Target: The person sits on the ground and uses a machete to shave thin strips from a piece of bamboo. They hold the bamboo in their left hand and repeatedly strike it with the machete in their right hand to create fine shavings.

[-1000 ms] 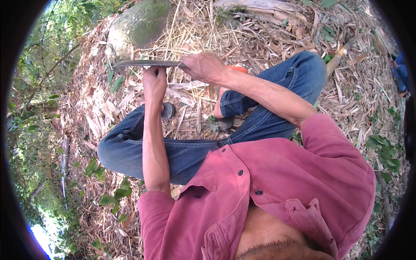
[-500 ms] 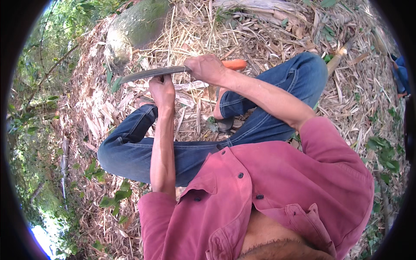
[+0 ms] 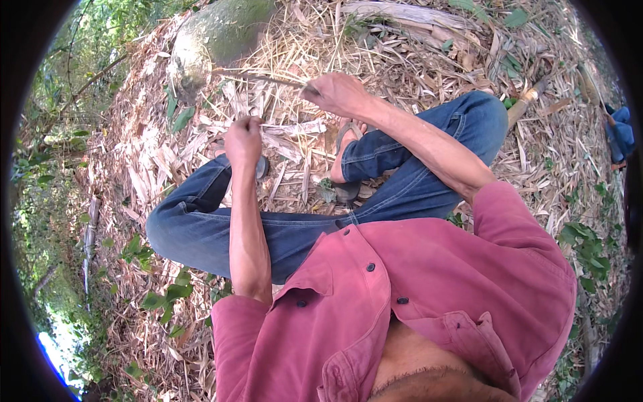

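My right hand [image 3: 335,94] is closed around a long-bladed knife [image 3: 271,80]. Its dark, narrow blade reaches left toward a mossy boulder and appears nearly edge-on; my hand hides its handle end. Below the blade and apart from it is my left hand [image 3: 243,139], fingers bent and pressed together. Whether anything small is pinched there cannot be made out. Both hands are above the ground in front of my bent legs [image 3: 415,161], in blue jeans.
The large boulder [image 3: 231,33] stands at the far left. Dry leaves and wood chips [image 3: 295,181] cover the ground. A weathered log [image 3: 408,15] lies at the back, a cut stick [image 3: 526,104] beyond my right knee. A blue object [image 3: 621,134] is at the right edge.
My left hand has come away from the blade. The knife has turned from showing its flat side to nearly edge-on and moved up. An orange piece beside my right wrist is out of sight.
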Demonstrator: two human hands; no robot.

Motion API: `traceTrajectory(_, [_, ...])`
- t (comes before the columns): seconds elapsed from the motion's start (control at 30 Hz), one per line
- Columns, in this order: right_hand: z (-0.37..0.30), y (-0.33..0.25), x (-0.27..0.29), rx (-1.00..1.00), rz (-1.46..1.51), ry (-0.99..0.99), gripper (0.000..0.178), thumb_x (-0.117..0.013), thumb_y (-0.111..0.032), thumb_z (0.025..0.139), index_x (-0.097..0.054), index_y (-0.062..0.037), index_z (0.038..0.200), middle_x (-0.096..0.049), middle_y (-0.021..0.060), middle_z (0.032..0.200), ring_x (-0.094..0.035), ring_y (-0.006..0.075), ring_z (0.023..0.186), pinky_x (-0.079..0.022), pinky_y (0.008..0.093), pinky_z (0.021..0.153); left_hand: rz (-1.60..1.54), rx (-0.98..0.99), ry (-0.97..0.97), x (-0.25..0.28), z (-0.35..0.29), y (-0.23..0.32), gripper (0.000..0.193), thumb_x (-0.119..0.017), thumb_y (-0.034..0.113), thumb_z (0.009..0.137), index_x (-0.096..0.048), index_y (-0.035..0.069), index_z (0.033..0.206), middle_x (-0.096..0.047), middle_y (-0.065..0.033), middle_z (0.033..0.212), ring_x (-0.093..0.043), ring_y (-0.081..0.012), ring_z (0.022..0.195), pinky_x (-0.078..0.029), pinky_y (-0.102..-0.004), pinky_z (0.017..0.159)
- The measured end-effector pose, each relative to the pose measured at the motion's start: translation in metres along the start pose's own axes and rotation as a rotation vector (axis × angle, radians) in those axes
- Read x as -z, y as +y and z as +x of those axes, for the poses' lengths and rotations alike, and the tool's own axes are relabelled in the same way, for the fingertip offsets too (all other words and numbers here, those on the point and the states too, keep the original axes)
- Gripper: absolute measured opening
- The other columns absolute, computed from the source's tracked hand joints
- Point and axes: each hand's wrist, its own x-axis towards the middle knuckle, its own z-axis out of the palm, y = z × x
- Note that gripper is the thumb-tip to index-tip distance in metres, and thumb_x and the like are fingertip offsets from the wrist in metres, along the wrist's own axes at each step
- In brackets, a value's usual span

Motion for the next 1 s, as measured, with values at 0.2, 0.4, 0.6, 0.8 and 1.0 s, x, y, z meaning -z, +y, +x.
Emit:
traceTrajectory(0.2, [0.012,0.009,-0.008,0.073,0.028,0.169,0.040,-0.050,-0.045,0.089,-0.063,-0.0068,0.085,-0.061,0.0091,0.065,-0.060,0.0247,0.062,-0.047,0.0398,0.061,0.207,-0.277,-0.207,-0.005,-0.017,0.030,0.020,-0.056,0.023,0.088,-0.068,0.010,0.096,-0.065,-0.0169,0.079,-0.064,-0.0302,0.072,-0.048,-0.0394,0.066])
traceTrajectory(0.4, [0.011,0.023,-0.005,-0.019,0.212,-0.097,0.047,-0.051,-0.052,0.086,-0.065,-0.0075,0.078,-0.055,0.0079,0.056,-0.055,0.0212,0.055,-0.042,0.0373,0.056,-0.317,-0.283,0.013,-0.007,-0.003,0.028,0.023,-0.054,0.020,0.092,-0.066,0.002,0.095,-0.066,-0.0074,0.078,-0.057,-0.0209,0.060,-0.044,-0.0331,0.059])
traceTrajectory(0.6, [0.014,0.014,0.001,-0.107,0.403,0.004,0.046,-0.056,-0.051,0.085,-0.065,-0.0063,0.079,-0.051,-0.0001,0.054,-0.046,0.0102,0.047,-0.037,0.0307,0.047,-1.154,0.234,0.200,-0.007,0.017,0.008,0.020,-0.046,0.020,0.096,-0.061,0.007,0.090,-0.045,0.0049,0.059,-0.035,-0.0029,0.044,-0.026,-0.0168,0.036])
traceTrajectory(0.8, [0.022,0.018,0.026,-0.289,0.484,-0.036,0.052,-0.066,-0.056,0.076,-0.060,-0.0052,0.068,-0.051,-0.0006,0.058,-0.051,0.0080,0.049,-0.045,0.0230,0.046,-0.825,0.440,0.061,-0.061,0.045,-0.068,0.021,-0.050,0.018,0.091,-0.066,0.004,0.093,-0.042,0.0036,0.056,-0.034,-0.0064,0.046,-0.027,-0.0244,0.041])
traceTrajectory(1.0, [0.022,0.027,0.059,-0.313,0.804,0.155,0.020,-0.062,-0.022,0.086,-0.062,-0.0030,0.080,-0.057,0.0030,0.063,-0.054,0.0108,0.048,-0.048,0.0247,0.046,0.231,0.196,-0.163,-0.141,0.023,-0.111,0.025,-0.053,0.026,0.084,-0.067,0.012,0.099,-0.064,-0.0208,0.096,-0.060,-0.0390,0.093,-0.047,-0.0445,0.080])
